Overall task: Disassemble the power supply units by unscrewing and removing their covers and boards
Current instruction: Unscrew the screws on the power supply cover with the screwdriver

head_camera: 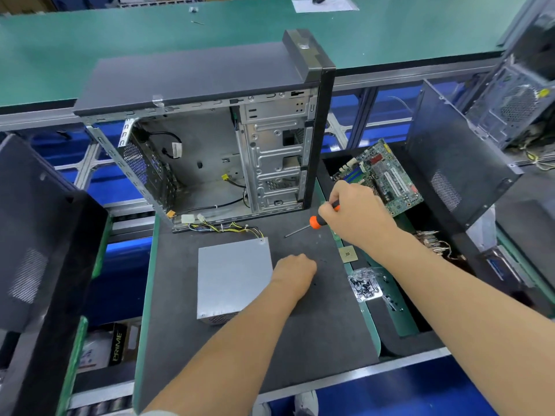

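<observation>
Open, gutted tower case (pixel 210 139) at far end of dark mat (pixel 255 340); grey power supply unit (pixel 232 277) flat nearer. Right hand (pixel 357 214) gripping orange-handled screwdriver (pixel 315 222); left hand (pixel 295 273) fisted just beside unit's right edge.

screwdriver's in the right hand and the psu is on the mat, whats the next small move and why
Probably swing the screwdriver tip over to a corner screw on the power supply unit. The right hand holds it off to the side, tip above bare mat, and the cover looks still on. The left hand rests fisted beside the unit.
</observation>
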Available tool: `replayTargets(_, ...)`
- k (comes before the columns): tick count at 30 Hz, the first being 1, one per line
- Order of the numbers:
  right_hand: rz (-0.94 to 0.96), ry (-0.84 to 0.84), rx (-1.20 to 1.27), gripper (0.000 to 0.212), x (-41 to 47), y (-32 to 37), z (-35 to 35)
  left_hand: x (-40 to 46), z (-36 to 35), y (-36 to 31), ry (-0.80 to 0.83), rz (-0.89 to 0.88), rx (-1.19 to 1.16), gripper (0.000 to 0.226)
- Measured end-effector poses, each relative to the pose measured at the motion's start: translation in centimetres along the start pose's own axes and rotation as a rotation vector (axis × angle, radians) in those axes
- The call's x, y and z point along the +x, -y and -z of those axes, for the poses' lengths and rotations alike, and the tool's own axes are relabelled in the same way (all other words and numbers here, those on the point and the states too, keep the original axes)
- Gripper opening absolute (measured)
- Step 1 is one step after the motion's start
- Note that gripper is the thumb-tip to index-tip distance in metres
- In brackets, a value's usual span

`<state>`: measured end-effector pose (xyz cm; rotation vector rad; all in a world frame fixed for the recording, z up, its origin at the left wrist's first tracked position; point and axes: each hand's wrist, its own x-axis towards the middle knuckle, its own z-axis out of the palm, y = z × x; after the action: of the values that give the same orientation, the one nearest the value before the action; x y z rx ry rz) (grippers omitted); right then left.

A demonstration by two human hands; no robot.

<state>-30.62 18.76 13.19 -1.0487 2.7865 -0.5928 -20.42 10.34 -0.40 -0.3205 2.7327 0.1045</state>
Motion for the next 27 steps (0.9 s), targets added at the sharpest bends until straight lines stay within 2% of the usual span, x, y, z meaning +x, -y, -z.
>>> replayTargets(9, 0.0, -0.007, 0.013, 0.019, -0.1, -0.6, 0.0, 0.4, -1.0, -0.5, 0.001, 0.019, 0.008, 0.033)
replayTargets(14, -0.001, -0.02, 0.019, 0.018, 0.1, -0.4, 0.0, 0.4, -0.8, -0.6, 0.051, 0.011, 0.008, 0.026)
replayTargets(16, 0.007, -0.029, 0.029, 0.019, 0.2, -0.3, 0.1, 0.3, -0.3, -0.5, 0.025, -0.008, 0.01, 0.023)
replayTargets(19, 0.024, -0.068, 0.082, 0.023, 0.7, 0.0, 0.4, -0.6, 1.4, 0.8, -0.176, -0.041, -0.036, 0.017)
replayTargets(21, 0.017, -0.096, 0.155, 0.025, 1.1, 0.4, 0.8, -2.1, 2.5, 2.8, -0.458, -0.084, -0.122, 0.003)
replayTargets(22, 0.012, -0.107, 0.182, 0.027, 1.4, 0.7, 0.9, -2.9, 2.6, 4.0, -0.594, -0.092, -0.168, 0.009)
replayTargets(23, 0.01, -0.118, 0.206, 0.027, 1.6, 1.0, 0.9, -3.8, 2.3, 5.3, -0.737, -0.064, -0.228, 0.013)
replayTargets(25, 0.015, -0.133, 0.272, 0.028, 2.0, 2.0, 1.0, -5.5, 1.3, 8.1, -0.891, 0.07, -0.378, 0.007)
replayTargets(27, 0.012, -0.126, 0.366, 0.026, 2.2, 3.1, 0.9, -7.0, 0.2, 10.8, -0.911, 0.257, -0.485, 0.009)
